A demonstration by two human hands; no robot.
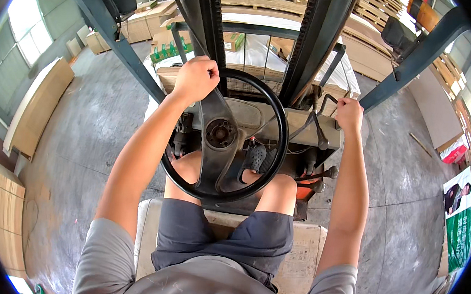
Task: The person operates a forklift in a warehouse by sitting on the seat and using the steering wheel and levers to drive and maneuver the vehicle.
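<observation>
Your left hand [195,78] was closed in a full fist around the upper-left rim of the black steering wheel [279,129], knuckles turned up toward the mast. Your right hand [349,115] was wrapped tightly around the top of a control lever [319,127] at the right end of the dashboard [249,114], fingers curled under so that the knob itself could not be seen.

Both of your forearms rose from the lower edge and ran nearly straight, the left angling inward to the wheel, the right held almost vertical along the right side of the seat [304,254]. You sat with bare knees just under the wheel's lower arc, in dark shorts and a grey shirt, one dark perforated shoe [254,157] resting near the pedals behind the spokes. A second lever with a round black knob [332,172] stood free, below and just left of your right forearm.

Ahead, the black mast [307,35] rose between the grey overhead-guard posts, with wrapped goods on a pallet [255,53] just beyond it. The floor [91,129] was worn grey concrete. Stacks of wood panels [34,107] lay at left and across the far side, cardboard boxes [140,21] stood at upper left, and a green poster [458,222] leaned at right.
</observation>
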